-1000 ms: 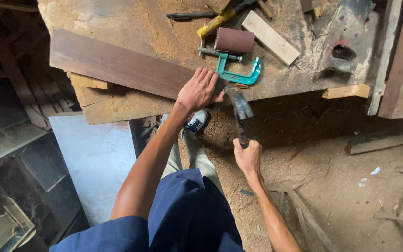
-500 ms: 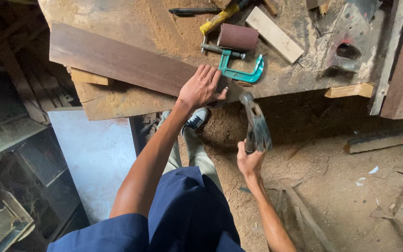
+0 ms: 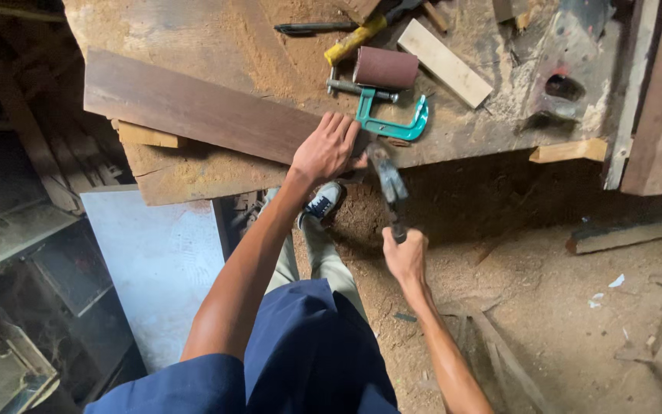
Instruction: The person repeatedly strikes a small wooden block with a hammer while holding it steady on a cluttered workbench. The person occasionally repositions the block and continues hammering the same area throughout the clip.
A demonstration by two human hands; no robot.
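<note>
My left hand (image 3: 326,148) lies flat, fingers spread, on the near end of a long dark wooden plank (image 3: 193,107) resting on a dusty workbench (image 3: 208,31). My right hand (image 3: 405,255) grips the handle of a hammer (image 3: 387,178) below the bench edge. The hammer's blurred head is up at the bench edge, close beside my left thumb. A teal C-clamp (image 3: 389,121) lies just beyond the fingertips of my left hand.
A brown sanding roll (image 3: 386,67), a yellow-handled tool (image 3: 355,40) and a pale wood strip (image 3: 444,51) lie on the bench behind the clamp. Timber offcuts (image 3: 657,100) stand at the right. A white sheet (image 3: 158,261) leans below the bench. My shoe (image 3: 322,204) rests on the sawdust floor.
The hammer swung away from the bench edge half a second ago and is now back up against it. My left hand has stayed on the plank.
</note>
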